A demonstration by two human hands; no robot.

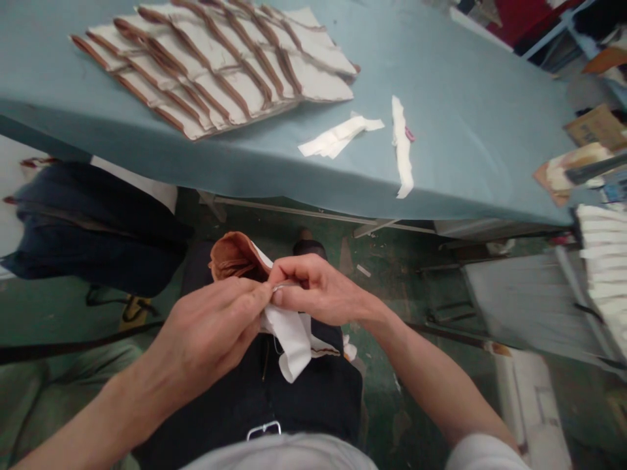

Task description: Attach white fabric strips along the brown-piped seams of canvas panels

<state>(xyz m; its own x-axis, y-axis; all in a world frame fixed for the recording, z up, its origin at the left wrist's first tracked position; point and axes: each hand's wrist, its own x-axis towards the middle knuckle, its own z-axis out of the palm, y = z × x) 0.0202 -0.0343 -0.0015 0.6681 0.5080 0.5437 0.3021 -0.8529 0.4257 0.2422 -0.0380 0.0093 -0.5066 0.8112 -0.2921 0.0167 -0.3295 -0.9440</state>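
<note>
Head view, looking down at a person's own hands, which meet in the middle of the frame, lower than the near edge of a blue-covered surface. The left hand and the right hand together hold a small fabric piece. It is brown and curled at its top, with a white flap hanging down in front of dark trousers. The left hand's fingers are pinched on the fabric where brown meets white. The right hand's fingers are curled and clamped on the same spot, thumb touching the left fingertips. Something small and shiny shows between the thumbs, too small to identify.

Toward the far left corner of the surface lies a fanned spread of white pieces with brown edges. Two loose white strips lie close to the near edge, just beside each other. A dark bag sits under the surface at the left.
</note>
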